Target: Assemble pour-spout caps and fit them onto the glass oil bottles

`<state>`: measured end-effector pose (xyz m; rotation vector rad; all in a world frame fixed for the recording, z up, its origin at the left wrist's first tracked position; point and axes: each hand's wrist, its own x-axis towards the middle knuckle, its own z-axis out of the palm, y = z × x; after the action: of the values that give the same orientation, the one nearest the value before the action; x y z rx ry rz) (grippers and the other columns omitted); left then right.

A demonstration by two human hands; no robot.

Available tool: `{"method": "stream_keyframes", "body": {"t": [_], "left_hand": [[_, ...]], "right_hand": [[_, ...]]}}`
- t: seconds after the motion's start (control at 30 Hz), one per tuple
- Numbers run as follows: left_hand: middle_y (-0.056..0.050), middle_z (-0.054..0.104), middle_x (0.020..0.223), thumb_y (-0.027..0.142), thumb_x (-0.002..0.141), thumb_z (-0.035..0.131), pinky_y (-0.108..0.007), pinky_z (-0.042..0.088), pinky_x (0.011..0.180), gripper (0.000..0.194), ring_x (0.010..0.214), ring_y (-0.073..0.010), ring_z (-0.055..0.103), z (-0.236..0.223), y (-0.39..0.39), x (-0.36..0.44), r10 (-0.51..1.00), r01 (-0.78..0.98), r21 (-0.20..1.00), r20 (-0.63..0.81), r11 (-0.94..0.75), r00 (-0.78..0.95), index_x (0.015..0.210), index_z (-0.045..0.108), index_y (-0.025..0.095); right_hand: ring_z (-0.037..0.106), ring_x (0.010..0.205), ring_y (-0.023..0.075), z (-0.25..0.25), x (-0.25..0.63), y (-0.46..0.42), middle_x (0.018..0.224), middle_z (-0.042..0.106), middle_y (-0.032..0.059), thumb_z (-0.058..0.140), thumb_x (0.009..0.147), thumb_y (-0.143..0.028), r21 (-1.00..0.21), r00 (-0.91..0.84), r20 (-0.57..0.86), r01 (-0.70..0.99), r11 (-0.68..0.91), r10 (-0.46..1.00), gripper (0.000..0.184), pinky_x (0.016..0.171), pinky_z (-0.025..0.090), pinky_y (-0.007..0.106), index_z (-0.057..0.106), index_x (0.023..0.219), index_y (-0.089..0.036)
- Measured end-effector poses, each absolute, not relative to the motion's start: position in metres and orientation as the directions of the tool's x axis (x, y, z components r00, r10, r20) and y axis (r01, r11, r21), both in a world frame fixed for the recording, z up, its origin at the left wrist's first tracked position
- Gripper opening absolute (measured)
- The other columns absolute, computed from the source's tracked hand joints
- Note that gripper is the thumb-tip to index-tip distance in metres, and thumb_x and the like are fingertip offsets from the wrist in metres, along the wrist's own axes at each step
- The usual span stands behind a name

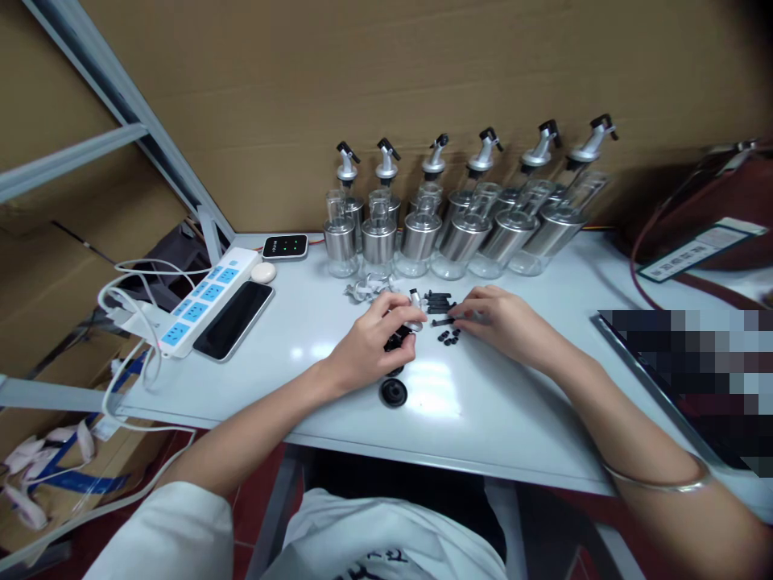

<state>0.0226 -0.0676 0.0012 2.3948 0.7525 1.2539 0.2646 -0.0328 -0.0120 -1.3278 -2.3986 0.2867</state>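
Note:
My left hand [371, 342] is closed around a silver and black pourer spout [415, 303], held just above the table. Its fingers cover most of the black lower part. On the other side, my right hand [498, 322] pinches the right end of a slim black plastic piece [442, 322]. Similar black sticks [438, 301] lie in a small group behind it. Several tiny black caps [448, 337] are scattered in front of the right fingertips. Nearer the table's front edge is a round black stopper disc [394, 393]. Silver spout parts [367, 288] lie behind my left hand.
Glass bottles with steel sleeves [421, 234] line the back, the rear row topped with pourers. On the left are a power strip [208, 300], a phone [235, 321], a white round case [263, 273] and a small display device [285, 246]. A brown bag [713, 201] sits right.

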Motion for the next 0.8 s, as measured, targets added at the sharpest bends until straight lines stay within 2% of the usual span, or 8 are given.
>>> {"method": "stream_keyframes", "body": {"t": [0.13, 0.23, 0.37, 0.43, 0.57, 0.8], "left_hand": [[-0.003, 0.053, 0.099, 0.012, 0.079, 0.058, -0.029, 0.05, 0.081, 0.047, 0.088, -0.014, 0.056, -0.005, -0.067, 0.022, 0.652, 0.277, 0.599, 0.606, -0.751, 0.456, 0.12, 0.039, 0.023], [-0.003, 0.053, 0.098, 0.017, 0.08, 0.062, -0.031, 0.05, 0.084, 0.059, 0.091, -0.0149, 0.057, -0.008, -0.067, 0.021, 0.693, 0.274, 0.651, 0.567, -0.708, 0.445, 0.13, 0.031, 0.025], [-0.002, 0.054, 0.096, 0.022, 0.081, 0.066, -0.031, 0.05, 0.085, 0.07, 0.089, -0.0145, 0.057, -0.009, -0.067, 0.02, 0.718, 0.271, 0.686, 0.526, -0.675, 0.455, 0.137, 0.026, 0.028], [-0.001, 0.054, 0.093, 0.023, 0.08, 0.068, -0.031, 0.05, 0.085, 0.075, 0.087, -0.0141, 0.057, -0.009, -0.067, 0.02, 0.723, 0.27, 0.698, 0.504, -0.663, 0.473, 0.14, 0.023, 0.029], [0.0, 0.054, 0.091, 0.023, 0.079, 0.069, -0.03, 0.05, 0.086, 0.084, 0.086, -0.0139, 0.057, -0.011, -0.066, 0.02, 0.727, 0.276, 0.708, 0.475, -0.65, 0.496, 0.145, 0.016, 0.031], [-0.001, 0.055, 0.092, 0.029, 0.081, 0.068, -0.031, 0.051, 0.086, 0.085, 0.086, -0.0141, 0.058, -0.011, -0.065, 0.02, 0.707, 0.28, 0.682, 0.491, -0.676, 0.51, 0.147, 0.013, 0.03]], "right_hand": [[0.06, 0.075, 0.023, -0.01, 0.263, -0.033, 0.077, 0.065, 0.0071, 0.058, 0.077, -0.021, -0.395, -0.445, 0.219, 0.773, 0.496, 0.868, 0.012, 0.069, 0.047, 0.035, 0.069, 0.073, -0.02], [0.06, 0.067, 0.0192, -0.003, 0.26, -0.036, 0.074, 0.067, 0.0049, 0.061, 0.075, -0.023, -0.529, -0.321, 0.241, 0.748, 0.401, 0.916, 0.008, 0.066, 0.046, 0.033, 0.066, 0.071, -0.02], [0.057, 0.058, 0.0159, 0.009, 0.246, -0.047, 0.067, 0.068, 0.0031, 0.068, 0.071, -0.037, -0.814, -0.118, 0.241, 0.517, 0.267, 0.963, 0.017, 0.057, 0.045, 0.03, 0.065, 0.07, -0.02], [0.059, 0.06, 0.0157, 0.014, 0.237, -0.054, 0.067, 0.069, 0.0032, 0.073, 0.067, -0.043, -0.896, -0.074, 0.238, 0.367, 0.248, 0.969, 0.024, 0.057, 0.047, 0.029, 0.065, 0.068, -0.02], [0.06, 0.06, 0.0153, 0.019, 0.225, -0.064, 0.066, 0.069, 0.0028, 0.077, 0.062, -0.046, -0.928, -0.092, 0.255, 0.257, 0.27, 0.963, 0.028, 0.057, 0.049, 0.029, 0.066, 0.065, -0.02], [0.058, 0.059, 0.0149, 0.014, 0.226, -0.064, 0.063, 0.066, 0.0013, 0.074, 0.068, -0.037, -0.9, -0.133, 0.313, 0.274, 0.338, 0.941, 0.018, 0.057, 0.046, 0.029, 0.066, 0.067, -0.02]]}}
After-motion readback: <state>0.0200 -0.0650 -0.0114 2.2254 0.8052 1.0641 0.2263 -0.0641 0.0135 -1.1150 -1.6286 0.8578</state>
